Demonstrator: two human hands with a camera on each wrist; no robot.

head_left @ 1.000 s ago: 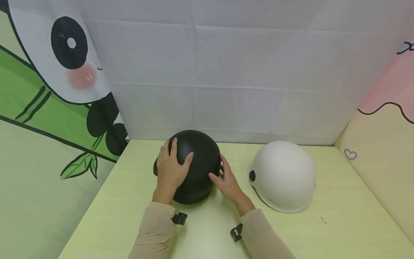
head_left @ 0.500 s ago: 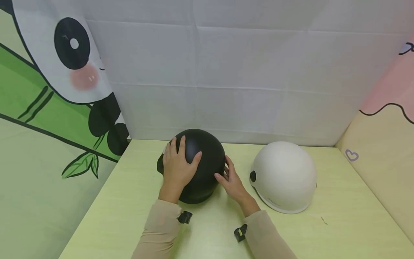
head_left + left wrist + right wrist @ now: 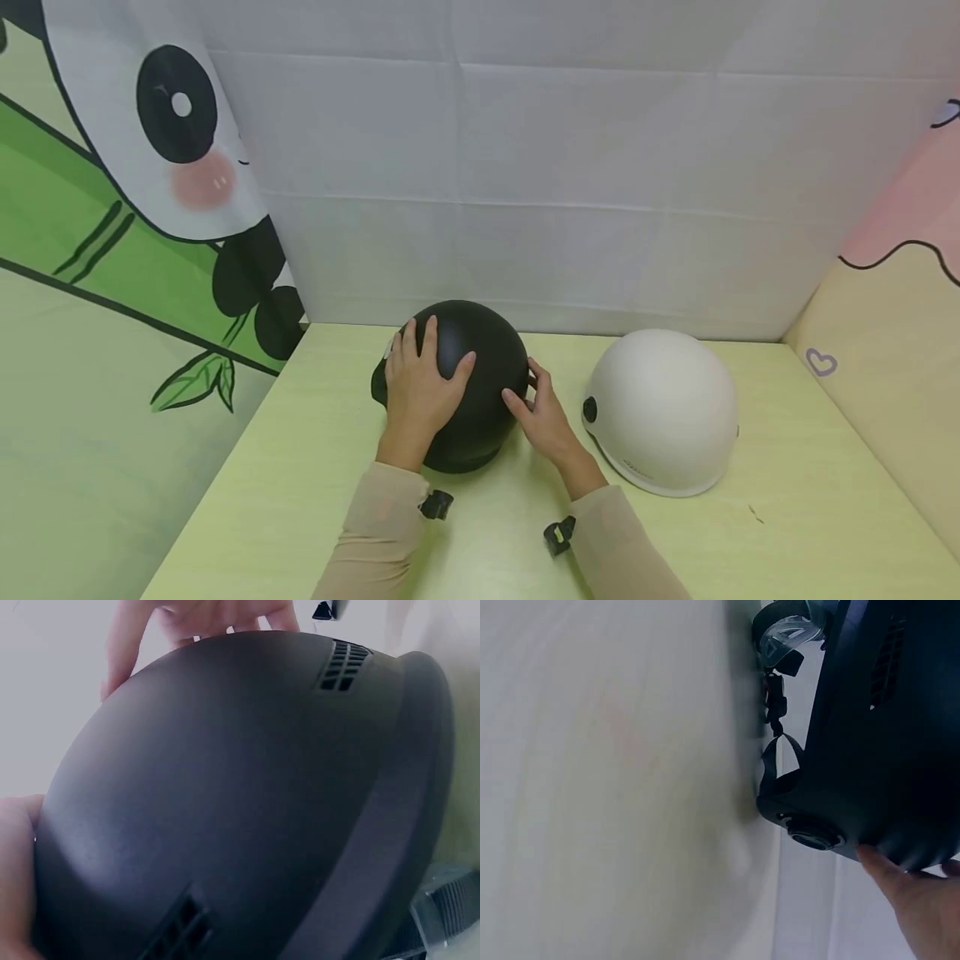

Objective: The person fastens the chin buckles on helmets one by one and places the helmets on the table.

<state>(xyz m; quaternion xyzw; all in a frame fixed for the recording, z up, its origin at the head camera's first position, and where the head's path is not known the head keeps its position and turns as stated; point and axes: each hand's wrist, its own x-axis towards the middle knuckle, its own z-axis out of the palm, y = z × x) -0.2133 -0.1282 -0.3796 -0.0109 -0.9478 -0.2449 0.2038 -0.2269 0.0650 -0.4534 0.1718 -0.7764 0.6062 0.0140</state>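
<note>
A black helmet (image 3: 480, 367) is held between both hands near the back of the table. My left hand (image 3: 420, 392) grips its left side and crown, fingers spread over the shell and thumb apart. On the opposite side, my right hand (image 3: 542, 417) holds the shell with thumb and bent fingers. In the right wrist view, a round side knob (image 3: 811, 834) sits close to that hand's digits. A dark chin strap (image 3: 776, 742) with a buckle hangs under the rim. Slotted vents (image 3: 345, 666) show on the shell in the left wrist view.
A white helmet (image 3: 663, 412) rests on the pale yellow table (image 3: 810, 533) to the right of the black one. Behind stands a white fabric wall (image 3: 562, 167). Printed panels flank the table, with a panda drawing (image 3: 180, 108) at left.
The black helmet and both hands have shifted slightly to the right in the head view, part of it from the whole view drifting. Both hands keep their hold.
</note>
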